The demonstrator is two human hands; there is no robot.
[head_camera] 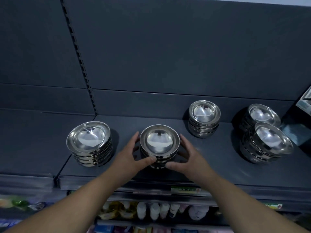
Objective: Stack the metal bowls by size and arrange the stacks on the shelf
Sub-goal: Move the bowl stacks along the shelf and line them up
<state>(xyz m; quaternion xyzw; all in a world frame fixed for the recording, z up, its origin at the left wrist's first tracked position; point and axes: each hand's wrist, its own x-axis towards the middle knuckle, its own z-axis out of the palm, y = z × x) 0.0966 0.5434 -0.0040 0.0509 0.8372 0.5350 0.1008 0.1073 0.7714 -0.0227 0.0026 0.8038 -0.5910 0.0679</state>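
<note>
Head view, looking down at a dark grey shelf (pixel 210 158) where a person's two bare hands cup a stack of metal bowls (pixel 159 145). This centre stack sits on the shelf near its front edge, directly between the two hands. The left hand (pixel 133 155) curves around the stack's left side, fingers spread toward the back and thumb wrapped to the front, touching the lower bowls. The right hand (pixel 186 157) mirrors it on the right side, thumb also at the front; both are half-open, pressed lightly around the stack rather than clenched. Every bowl faces mouth-up, so the stack's long axis runs straight up from the shelf, with the rims level. Just beyond the left hand's fingers stands a wider stack (pixel 90 143), its top bowl tilted slightly. Past the right hand's fingers, further back, stands a smaller stack (pixel 204 118), and well off to the right two more stacks (pixel 265 140) stand touching each other. Polished steel like this is likely stiff, fairly light singly but weighty as a stack, and slippery, so the best hold is probably low on the sides, under the bottom bowl's curve, keeping the stack upright so nested bowls do not slide. Below the shelf, blurred bottles (pixel 156 211) and packets fill a lower tier.
</note>
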